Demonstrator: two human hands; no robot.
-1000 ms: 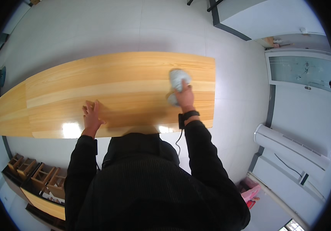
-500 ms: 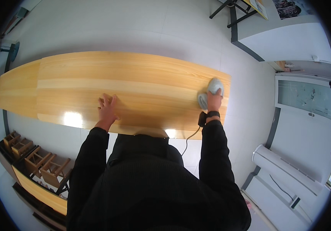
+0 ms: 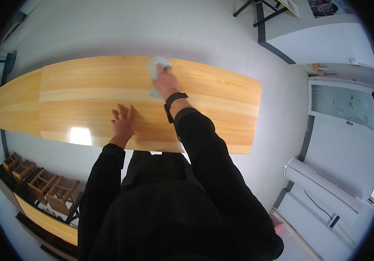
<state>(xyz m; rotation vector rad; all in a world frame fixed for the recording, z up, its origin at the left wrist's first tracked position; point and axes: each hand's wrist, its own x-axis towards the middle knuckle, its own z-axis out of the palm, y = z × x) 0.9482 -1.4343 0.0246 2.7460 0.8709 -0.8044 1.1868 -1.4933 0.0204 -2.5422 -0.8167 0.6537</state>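
A long table [image 3: 87, 78] with a light wood top stretches across in front of me. My right hand [image 3: 166, 81] grips a grey cloth [image 3: 157, 63] at the table's far edge, left of its middle. Part of the cloth shows beyond the fingers and part below the palm, blurred by motion. A black band [image 3: 175, 100] sits around the right wrist. My left hand [image 3: 122, 123] rests on the tabletop closer to me, fingers spread and holding nothing.
Several wooden stools [image 3: 43, 185] stand on a dark surface at the lower left. A folding-legged easel-like stand [image 3: 267, 11] is at the far right. A white wall unit [image 3: 322, 187] and a glass-panelled cabinet [image 3: 343, 106] line the right side.
My right hand has swept the grey cloth from the table's right end leftward to its far edge. The left hand has stayed in place.
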